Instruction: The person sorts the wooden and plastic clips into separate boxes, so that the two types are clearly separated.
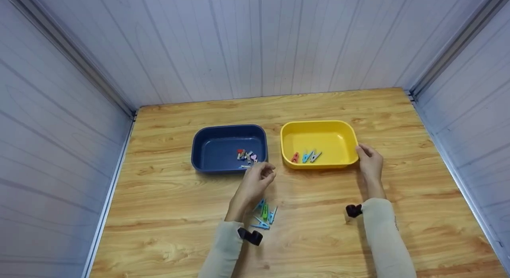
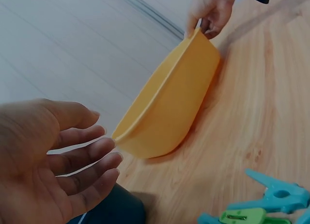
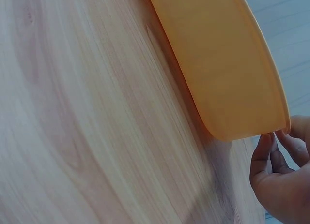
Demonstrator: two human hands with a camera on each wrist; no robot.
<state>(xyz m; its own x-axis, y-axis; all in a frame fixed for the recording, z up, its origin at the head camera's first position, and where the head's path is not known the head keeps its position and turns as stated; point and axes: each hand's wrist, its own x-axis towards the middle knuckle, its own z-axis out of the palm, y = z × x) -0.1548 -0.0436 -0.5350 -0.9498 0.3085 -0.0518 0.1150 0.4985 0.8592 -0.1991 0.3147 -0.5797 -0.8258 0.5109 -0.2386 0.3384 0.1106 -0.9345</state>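
Note:
My left hand hovers by the front right corner of the dark blue tub, fingers loosely bent. Nothing lies between its fingers and thumb in the left wrist view. On the right, my other hand pinches the rim of the yellow tub, thumb and fingertips at its right end. Inside the yellow tub lie a red clothespin, a blue clothespin and a greyish clothespin. Small decorated wooden clips are gathered in the blue tub's right side.
Just right of my left forearm, a green clothespin lies on the wooden table among several light blue clothespins. Pale panelled walls stand at the back and both sides. Each wrist carries a small black camera.

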